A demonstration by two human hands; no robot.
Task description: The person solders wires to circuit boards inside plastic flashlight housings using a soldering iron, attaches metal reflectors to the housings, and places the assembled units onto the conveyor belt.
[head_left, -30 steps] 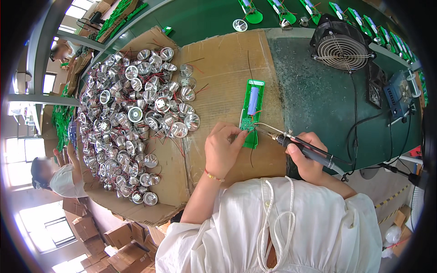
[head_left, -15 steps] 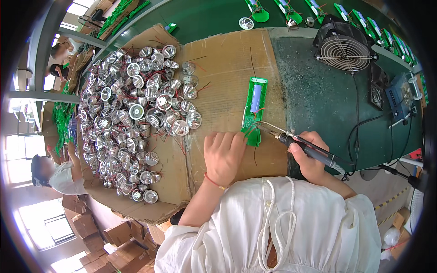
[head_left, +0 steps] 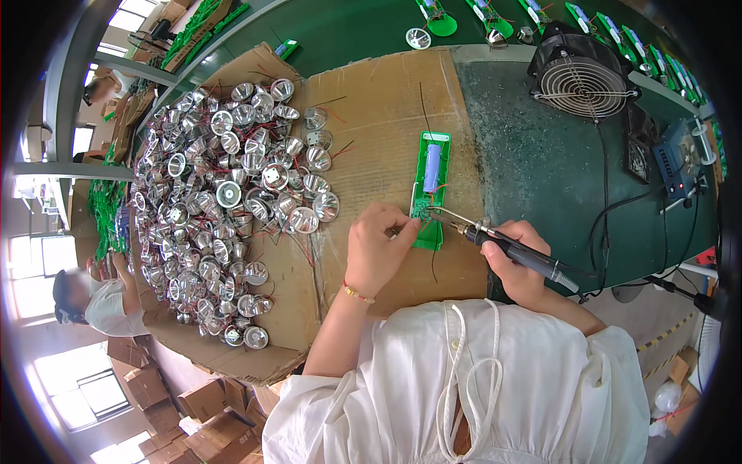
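Note:
A green plastic housing [head_left: 427,238] lies lengthwise on the cardboard, with a blue-violet battery cell [head_left: 433,168] in its upper part. Below the cell sits a small green circuit board [head_left: 421,207] with thin wires. In my right hand [head_left: 519,259] is a soldering iron [head_left: 514,249] with a thin metal tube along it; its tip reaches the board. My left hand [head_left: 376,246] is at the housing's left side, thumb and forefinger pinched together by the board. Whatever is between those fingertips is too small to make out.
Left of the housing, a cardboard box [head_left: 286,340] holds a heap of silvery reflector cups [head_left: 228,193] with red wires. A black fan [head_left: 580,85] and a blue device [head_left: 676,162] stand on the right. More green housings [head_left: 610,35] line the far edge. A person [head_left: 104,305] is at the far left.
My left hand has turned, and its thumb and forefinger now pinch close to the board. The soldering iron has shifted slightly left, its tip staying at the board.

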